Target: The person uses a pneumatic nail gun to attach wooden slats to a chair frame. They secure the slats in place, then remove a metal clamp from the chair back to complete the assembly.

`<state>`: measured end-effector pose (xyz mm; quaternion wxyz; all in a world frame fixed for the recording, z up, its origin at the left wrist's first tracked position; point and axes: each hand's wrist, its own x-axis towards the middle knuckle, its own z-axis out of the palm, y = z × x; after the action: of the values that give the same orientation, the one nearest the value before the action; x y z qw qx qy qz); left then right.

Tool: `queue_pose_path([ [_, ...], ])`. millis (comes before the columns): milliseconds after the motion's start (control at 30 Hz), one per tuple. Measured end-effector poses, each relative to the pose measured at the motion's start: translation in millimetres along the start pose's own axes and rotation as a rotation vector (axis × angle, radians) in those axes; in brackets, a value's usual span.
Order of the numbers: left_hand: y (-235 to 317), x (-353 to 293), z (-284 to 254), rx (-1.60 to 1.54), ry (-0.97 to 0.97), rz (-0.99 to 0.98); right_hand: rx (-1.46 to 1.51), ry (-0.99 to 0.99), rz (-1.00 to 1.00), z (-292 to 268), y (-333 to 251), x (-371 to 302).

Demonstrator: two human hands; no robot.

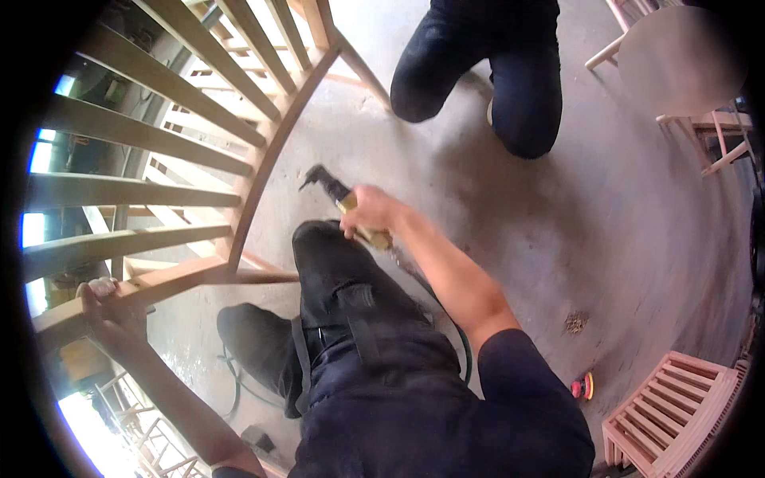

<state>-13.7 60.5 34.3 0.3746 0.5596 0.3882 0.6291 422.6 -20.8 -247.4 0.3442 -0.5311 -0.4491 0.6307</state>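
Observation:
At the left, my left hand [107,315] is wrapped round the lower rail of a pale wooden slatted frame [259,179], which looks like a chair or bench back. Near the middle, above my knee, my right hand [370,213] grips a yellow-and-black handheld power tool [331,185]. The tool's dark head points up and left, toward the frame's curved rail, with a gap between them. Its exact kind is blurred. A dark hose [454,323] runs down beside my right side, seemingly from the tool.
Across from me a person in dark trousers [522,95] kneels on the concrete floor [510,239]. A slatted wooden piece [669,406] lies at lower right, near a red sander-like disc [583,386] and a small pile of bits [575,322]. More wooden furniture [709,135] stands upper right.

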Motion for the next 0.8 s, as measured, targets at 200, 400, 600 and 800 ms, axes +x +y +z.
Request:
queue_pose_path([
  [200,-2,-20,1,0.287,0.079,0.185,-0.004,-0.177,-0.094,35,-62,-57],
  [400,-4,-20,36,0.19,0.029,0.234,-0.011,-0.206,-0.346,116,-145,-65],
  [600,10,-19,48,0.036,0.045,0.216,0.055,-0.192,-0.411,183,-170,-29],
  [800,0,-21,38,-0.007,0.051,0.13,-0.036,-0.294,-0.397,144,-143,-47],
])
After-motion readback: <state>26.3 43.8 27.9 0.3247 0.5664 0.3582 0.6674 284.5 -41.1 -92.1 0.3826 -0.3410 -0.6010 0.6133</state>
